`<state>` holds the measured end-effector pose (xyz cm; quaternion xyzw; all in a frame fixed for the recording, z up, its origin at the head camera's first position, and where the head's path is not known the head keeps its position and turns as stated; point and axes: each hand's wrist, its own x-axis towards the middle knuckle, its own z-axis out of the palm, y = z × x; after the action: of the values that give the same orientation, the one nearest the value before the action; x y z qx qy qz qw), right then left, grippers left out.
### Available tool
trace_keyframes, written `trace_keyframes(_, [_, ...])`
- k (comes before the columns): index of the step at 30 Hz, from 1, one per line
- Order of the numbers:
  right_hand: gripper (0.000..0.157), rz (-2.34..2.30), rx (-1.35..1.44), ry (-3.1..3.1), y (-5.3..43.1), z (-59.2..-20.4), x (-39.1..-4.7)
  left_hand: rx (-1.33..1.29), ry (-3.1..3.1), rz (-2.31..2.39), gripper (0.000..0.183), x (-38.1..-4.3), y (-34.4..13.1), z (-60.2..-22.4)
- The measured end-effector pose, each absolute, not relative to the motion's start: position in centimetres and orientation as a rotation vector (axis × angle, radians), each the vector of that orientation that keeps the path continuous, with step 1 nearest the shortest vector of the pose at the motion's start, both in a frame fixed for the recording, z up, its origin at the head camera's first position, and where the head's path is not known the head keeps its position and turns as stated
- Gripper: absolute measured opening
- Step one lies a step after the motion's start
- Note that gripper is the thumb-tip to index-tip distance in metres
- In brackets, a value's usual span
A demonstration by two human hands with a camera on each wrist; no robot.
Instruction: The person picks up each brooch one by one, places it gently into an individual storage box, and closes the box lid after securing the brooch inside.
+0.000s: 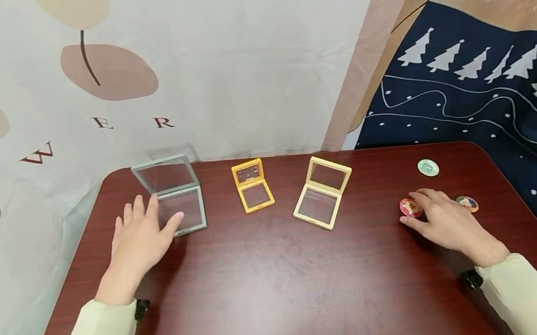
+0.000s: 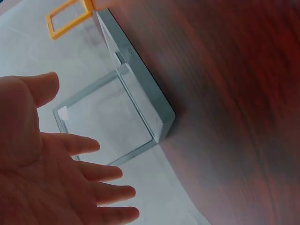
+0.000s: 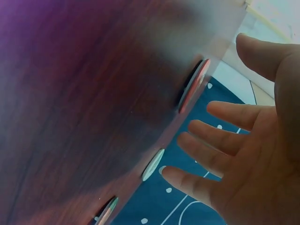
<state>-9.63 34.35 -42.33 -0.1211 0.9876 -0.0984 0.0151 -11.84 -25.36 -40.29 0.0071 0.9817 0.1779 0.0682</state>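
Observation:
My left hand (image 1: 140, 235) hovers with spread, straight fingers over the left side of a grey-green hinged display box (image 1: 201, 204), whose lid with a clear window stands raised. In the left wrist view, a gap shows between the palm (image 2: 42, 183) and the box. On the right, my right hand (image 1: 443, 221) is held above a round red badge (image 1: 409, 208), thumb and fingers apart on either side of it. Nothing lies in its grasp; the right wrist view shows the fingers (image 3: 225, 136) extended and apart from the red disc (image 3: 195, 86).
Between the hands stand a small yellow hinged box (image 1: 255, 196) and a cream one (image 1: 317, 204), both with lids raised. A pale green badge (image 1: 428, 168) lies farther back; a multicoloured one (image 1: 468, 204) lies right of my hand. Cloths hang behind the dark red table (image 1: 286, 301).

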Motion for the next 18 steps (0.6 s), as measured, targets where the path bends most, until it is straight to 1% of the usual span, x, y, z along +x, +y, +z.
trace_keyframes(8, [0.065, -0.276, -0.332, 3.029, 34.1, -42.4, -10.2, -0.011, 2.906, 0.520, 0.094, -12.7, -26.1, -39.9])
trace_keyframes(18, [0.060, -0.266, -0.315, 2.996, 34.3, -42.5, -10.6, -0.068, 2.847, 0.467, 0.079, -13.5, -26.8, -40.2])
